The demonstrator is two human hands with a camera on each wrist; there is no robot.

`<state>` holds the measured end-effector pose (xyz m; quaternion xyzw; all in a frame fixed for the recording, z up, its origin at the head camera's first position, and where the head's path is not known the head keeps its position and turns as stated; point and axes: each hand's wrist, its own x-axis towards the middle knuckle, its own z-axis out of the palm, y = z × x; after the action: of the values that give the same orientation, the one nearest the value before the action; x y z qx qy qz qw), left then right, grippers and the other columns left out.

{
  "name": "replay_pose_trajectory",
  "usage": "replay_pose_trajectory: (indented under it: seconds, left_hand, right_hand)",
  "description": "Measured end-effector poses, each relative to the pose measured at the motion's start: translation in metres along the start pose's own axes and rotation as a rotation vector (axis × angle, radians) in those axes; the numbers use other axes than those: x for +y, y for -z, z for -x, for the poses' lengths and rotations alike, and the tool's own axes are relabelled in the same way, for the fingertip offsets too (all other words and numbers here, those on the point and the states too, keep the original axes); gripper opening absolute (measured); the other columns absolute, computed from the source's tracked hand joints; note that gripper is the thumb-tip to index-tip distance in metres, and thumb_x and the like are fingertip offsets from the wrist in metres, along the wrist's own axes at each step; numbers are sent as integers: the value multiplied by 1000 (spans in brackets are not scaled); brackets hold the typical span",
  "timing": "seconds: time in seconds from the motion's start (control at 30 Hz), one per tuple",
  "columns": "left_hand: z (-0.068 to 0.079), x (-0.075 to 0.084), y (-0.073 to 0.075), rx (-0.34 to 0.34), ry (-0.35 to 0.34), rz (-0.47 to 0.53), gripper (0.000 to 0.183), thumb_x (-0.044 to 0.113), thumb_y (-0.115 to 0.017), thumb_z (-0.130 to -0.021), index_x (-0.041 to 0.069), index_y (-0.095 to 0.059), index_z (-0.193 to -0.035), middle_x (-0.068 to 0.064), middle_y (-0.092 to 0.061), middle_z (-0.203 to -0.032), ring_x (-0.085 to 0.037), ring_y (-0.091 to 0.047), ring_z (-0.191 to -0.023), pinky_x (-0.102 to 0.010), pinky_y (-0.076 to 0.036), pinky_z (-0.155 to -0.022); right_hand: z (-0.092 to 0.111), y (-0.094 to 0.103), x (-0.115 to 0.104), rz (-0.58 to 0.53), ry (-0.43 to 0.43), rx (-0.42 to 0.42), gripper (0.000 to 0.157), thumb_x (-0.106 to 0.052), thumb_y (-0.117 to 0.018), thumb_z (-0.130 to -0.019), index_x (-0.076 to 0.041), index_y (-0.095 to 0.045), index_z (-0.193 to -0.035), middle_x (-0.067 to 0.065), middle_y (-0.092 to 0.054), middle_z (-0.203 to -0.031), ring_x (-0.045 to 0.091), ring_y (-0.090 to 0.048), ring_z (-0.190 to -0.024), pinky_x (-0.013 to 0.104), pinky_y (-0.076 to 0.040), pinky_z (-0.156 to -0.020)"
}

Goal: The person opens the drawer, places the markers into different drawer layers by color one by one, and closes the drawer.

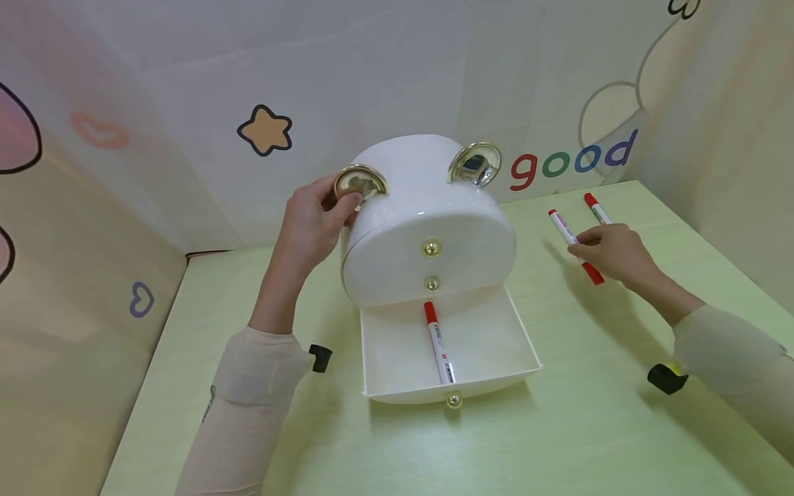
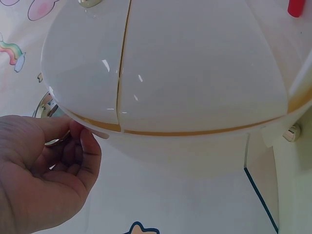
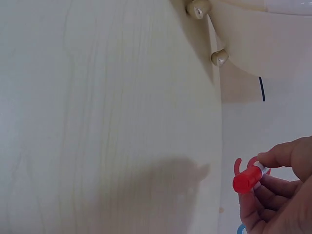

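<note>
A white rounded desktop box (image 1: pixel 417 176) with two gold-rimmed mirrored ears stands on the table, its lower drawer (image 1: pixel 393 344) pulled out. At the box's left ear (image 1: pixel 362 180), my left hand (image 1: pixel 310 224) grips with thumb and fingers; the left wrist view has the hand (image 2: pixel 53 170) at the box's edge. To the right of the box, my right hand (image 1: pixel 617 253) pinches a red-capped white marker (image 1: pixel 563 227) above the table. In the right wrist view this marker's red end (image 3: pixel 247 180) points out from between thumb and fingers. Inside the drawer lies another red marker (image 1: pixel 438 344).
Just behind my right hand is a further red-capped marker (image 1: pixel 597 208), partly covered by the hand. A printed cloth wall (image 1: pixel 397 69) closes off the table's back, with side panels at left and right. The drawer's gold knob (image 1: pixel 454 399) sticks out at the front.
</note>
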<state>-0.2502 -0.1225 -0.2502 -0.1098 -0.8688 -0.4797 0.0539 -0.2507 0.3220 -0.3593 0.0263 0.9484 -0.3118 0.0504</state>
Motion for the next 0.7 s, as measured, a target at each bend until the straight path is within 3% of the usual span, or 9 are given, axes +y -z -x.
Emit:
replay_pose_trajectory:
  seconds: [0.33, 0.7]
  left_hand:
    - [0, -2, 0, -3, 2, 5, 21, 15, -62, -105, 0, -67, -119, -13, -63, -98, -22, -60, -88, -22, -52, -73]
    - [-1, -1, 0, 0, -7, -4, 20, 15, -62, -105, 0, -67, -116, -13, -62, -96, -22, -59, -87, -23, -51, -72]
  right_hand:
    - [30, 7, -20, -50, 11, 0, 44, -23, -65, -102, 13, -62, -128, 23, -71, -103, 25, -56, -77, 29, -45, -56]
    - [52, 17, -35, -50, 12, -39, 47, -27, -66, -102, 10, -62, -130, 11, -72, -99, 23, -53, -77, 29, -40, -55]
